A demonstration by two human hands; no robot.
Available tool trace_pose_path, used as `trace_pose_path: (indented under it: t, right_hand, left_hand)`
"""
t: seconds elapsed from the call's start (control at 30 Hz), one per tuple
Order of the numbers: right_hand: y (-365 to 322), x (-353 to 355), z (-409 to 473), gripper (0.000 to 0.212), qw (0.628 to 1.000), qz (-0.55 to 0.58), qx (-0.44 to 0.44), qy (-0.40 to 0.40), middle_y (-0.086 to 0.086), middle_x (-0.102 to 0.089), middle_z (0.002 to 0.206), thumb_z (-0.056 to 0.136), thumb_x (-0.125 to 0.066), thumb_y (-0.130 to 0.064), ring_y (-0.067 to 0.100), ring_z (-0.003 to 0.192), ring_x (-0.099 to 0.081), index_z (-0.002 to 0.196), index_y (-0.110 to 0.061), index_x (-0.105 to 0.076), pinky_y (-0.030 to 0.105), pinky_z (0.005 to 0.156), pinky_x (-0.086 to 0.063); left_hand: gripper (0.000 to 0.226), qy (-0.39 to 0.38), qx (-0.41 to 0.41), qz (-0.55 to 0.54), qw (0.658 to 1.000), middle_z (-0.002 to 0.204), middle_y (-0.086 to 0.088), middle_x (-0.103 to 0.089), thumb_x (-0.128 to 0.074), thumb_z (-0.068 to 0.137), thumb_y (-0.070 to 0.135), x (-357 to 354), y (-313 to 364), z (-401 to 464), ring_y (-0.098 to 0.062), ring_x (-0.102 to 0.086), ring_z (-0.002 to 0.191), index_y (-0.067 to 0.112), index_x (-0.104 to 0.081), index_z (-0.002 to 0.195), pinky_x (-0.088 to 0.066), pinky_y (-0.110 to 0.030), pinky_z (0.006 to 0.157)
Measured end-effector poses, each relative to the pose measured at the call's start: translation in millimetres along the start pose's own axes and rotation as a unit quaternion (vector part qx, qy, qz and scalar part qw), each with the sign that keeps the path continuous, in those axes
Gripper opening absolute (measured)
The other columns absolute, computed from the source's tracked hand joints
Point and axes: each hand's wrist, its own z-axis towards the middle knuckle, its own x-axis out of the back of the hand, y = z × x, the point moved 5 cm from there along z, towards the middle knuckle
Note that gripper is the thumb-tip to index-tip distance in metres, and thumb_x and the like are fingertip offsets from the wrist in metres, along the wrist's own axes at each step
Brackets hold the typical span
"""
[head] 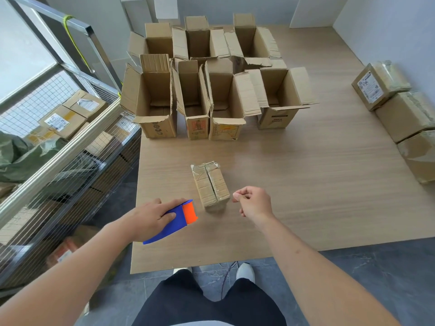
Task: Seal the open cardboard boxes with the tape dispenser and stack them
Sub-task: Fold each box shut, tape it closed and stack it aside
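Small taped box [211, 185]: on the table [306, 184], centre, just ahead of me. Tape dispenser [175, 220]: at its 8 o'clock, gripped in my left hand [150, 218]. Right hand [253, 202]: at 4 o'clock, fingers curled; whether they pinch a tape end, I cannot tell. Open boxes [211, 95]: 12 o'clock, well apart. Sealed boxes [400, 109]: 2 o'clock. Risk: loose tape may fold onto itself, spoiling the seal.

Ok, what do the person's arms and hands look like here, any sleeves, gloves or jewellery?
Both arms are bare up to the frame edge, with no sleeves in view. The left hand and right hand wear no gloves, and no rings, watch or wristbands are visible.
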Motion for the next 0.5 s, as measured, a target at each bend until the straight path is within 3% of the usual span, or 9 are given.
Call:
trace_pose_path:
  t: [0.2,0.37,0.43,0.5]
  right_hand:
    - [17,-12,15,0.008,0.998,0.016,-0.013,-0.051,-0.010,-0.078,0.083,0.096,-0.067,-0.018,0.009,0.049,-0.054,0.089,-0.016,-0.071,0.019,0.046,-0.045]
    - [17,-21,26,0.006,0.995,-0.044,0.041,-0.081,-0.015,-0.072,0.087,0.099,-0.059,-0.030,0.009,0.078,-0.063,0.097,-0.032,-0.065,0.027,0.065,-0.051]
    - [17,-29,25,0.017,0.990,-0.080,0.051,-0.107,-0.017,-0.065,0.099,0.101,-0.049,-0.038,0.008,0.087,-0.062,0.114,-0.044,-0.057,0.029,0.074,-0.049]
    - [23,-36,26,0.043,0.990,-0.079,0.020,-0.118,-0.009,-0.063,0.117,0.101,-0.045,-0.036,0.019,0.105,-0.063,0.142,-0.048,-0.043,0.037,0.092,-0.051]
  left_hand:
    - [0.051,-0.005,0.017,0.024,1.000,0.101,0.005,-0.049,-0.029,0.106,0.049,-5,9,13,-0.015,-0.054,0.087,0.079,-0.006,0.140,-0.044,-0.037,0.082]
    - [0.051,0.002,0.018,0.029,0.999,0.098,0.003,-0.047,-0.029,0.107,0.046,-9,15,20,-0.012,-0.048,0.085,0.072,-0.010,0.146,-0.036,-0.035,0.080]
    - [0.051,0.003,0.017,0.029,0.999,0.097,0.003,-0.046,-0.029,0.108,0.045,-11,18,22,-0.011,-0.046,0.084,0.071,-0.011,0.147,-0.034,-0.035,0.079]
    - [0.051,0.005,0.018,0.035,0.999,0.096,0.003,-0.046,-0.029,0.108,0.046,-11,17,22,-0.012,-0.046,0.084,0.071,-0.010,0.147,-0.035,-0.035,0.080]
